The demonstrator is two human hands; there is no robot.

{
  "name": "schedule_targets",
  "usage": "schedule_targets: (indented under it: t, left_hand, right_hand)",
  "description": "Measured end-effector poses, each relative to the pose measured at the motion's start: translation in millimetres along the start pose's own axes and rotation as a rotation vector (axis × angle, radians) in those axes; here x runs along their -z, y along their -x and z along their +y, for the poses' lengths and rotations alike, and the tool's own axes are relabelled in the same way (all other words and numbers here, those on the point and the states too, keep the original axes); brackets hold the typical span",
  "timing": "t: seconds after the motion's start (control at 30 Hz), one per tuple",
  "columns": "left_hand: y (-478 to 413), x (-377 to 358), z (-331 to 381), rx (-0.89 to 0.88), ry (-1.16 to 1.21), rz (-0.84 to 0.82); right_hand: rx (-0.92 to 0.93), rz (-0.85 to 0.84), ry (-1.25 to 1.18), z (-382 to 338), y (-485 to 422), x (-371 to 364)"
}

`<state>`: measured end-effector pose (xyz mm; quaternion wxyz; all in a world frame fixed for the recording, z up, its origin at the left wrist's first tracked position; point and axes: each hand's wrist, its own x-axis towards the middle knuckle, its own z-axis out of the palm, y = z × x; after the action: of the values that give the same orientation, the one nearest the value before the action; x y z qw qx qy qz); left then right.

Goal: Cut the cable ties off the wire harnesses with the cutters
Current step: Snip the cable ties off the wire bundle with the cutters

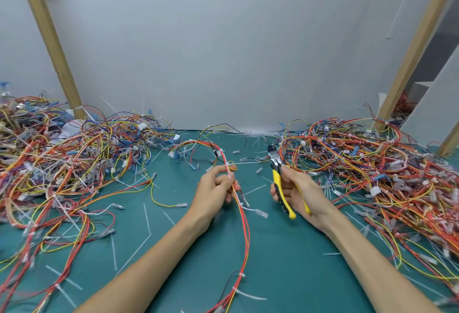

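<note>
Mid-surface, left hand (pixel 216 183) pinching a wire harness (pixel 244 225) just beside a cable tie (pixel 227 164); right hand (pixel 295 188) curled round yellow cutters (pixel 279 181). Snipped ties (pixel 147 217) strewn over the surface (pixel 285 263); tangled heaps (pixel 360 163) at both side edges, seemingly much left.

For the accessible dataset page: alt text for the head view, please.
A person's left hand pinches a red-and-yellow wire harness over a green mat while the right hand grips yellow-handled cutters beside it. Tangled harness piles lie left and right, with cut cable ties scattered between.

Yellow-and-black cutters (pixel 282 183), red-and-yellow wire harness (pixel 242 223), teal mat (pixel 285 263).
</note>
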<state>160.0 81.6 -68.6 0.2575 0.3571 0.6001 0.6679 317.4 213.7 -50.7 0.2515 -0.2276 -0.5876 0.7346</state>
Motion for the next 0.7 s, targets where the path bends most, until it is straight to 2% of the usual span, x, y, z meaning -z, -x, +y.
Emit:
schedule_targets:
  t: [0.13,0.3,0.37,0.5,0.7]
  left_hand:
    - [-2.0,-2.0,-3.8,-0.033,-0.049,0.025]
    - [-6.5,3.4,-8.5,-0.118,-0.107,0.166]
    - [-8.0,4.5,-9.9,-0.111,-0.068,0.180]
    - [-8.4,3.3,-11.2,-0.113,-0.030,0.162]
    - [-7.3,2.9,-11.8,-0.118,-0.047,0.125]
  right_hand:
    - [0.106,-0.001,0.251,1.9,5.6,-7.4]
    - [0.510,0.236,0.792,13.5,12.0,-24.3]
    - [0.600,0.214,0.978,15.3,13.9,-26.4]
    - [0.637,0.148,1.305,16.8,14.3,-27.3]
    - [0.537,0.264,1.439,21.7,9.4,-23.1]
